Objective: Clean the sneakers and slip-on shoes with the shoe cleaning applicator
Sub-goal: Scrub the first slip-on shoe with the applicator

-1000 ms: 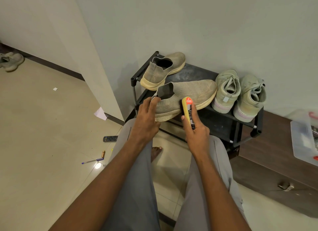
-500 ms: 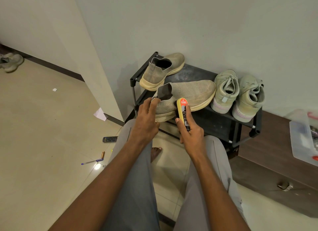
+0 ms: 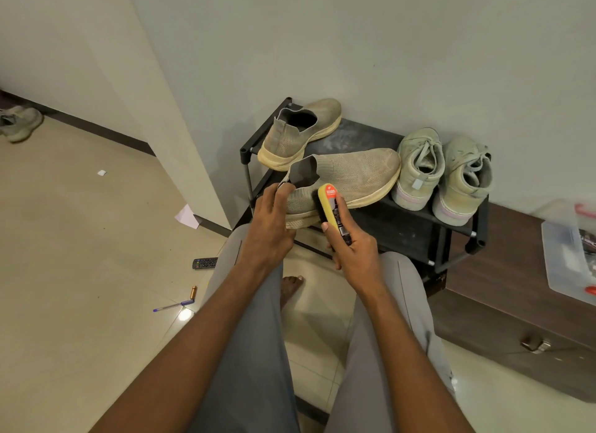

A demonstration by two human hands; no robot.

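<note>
Now steady near slip-on shoe [image 3: 348, 177] on rack [image 3: 416, 219] just beyond both hands, left hand [image 3: 269, 229] gripping heel end; rub applicator [image 3: 332, 211], clasped in right hand [image 3: 353, 255], flat along knit side, short even strokes, light pressure

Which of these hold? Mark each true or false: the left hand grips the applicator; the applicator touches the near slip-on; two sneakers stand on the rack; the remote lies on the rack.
1. The left hand grips the shoe cleaning applicator. False: the right hand grips it; the left holds the near slip-on shoe at its heel.
2. The applicator touches the near slip-on's side. True.
3. Two sneakers stand on the shoe rack. True.
4. The remote control lies on the rack. False: on the floor.
</note>
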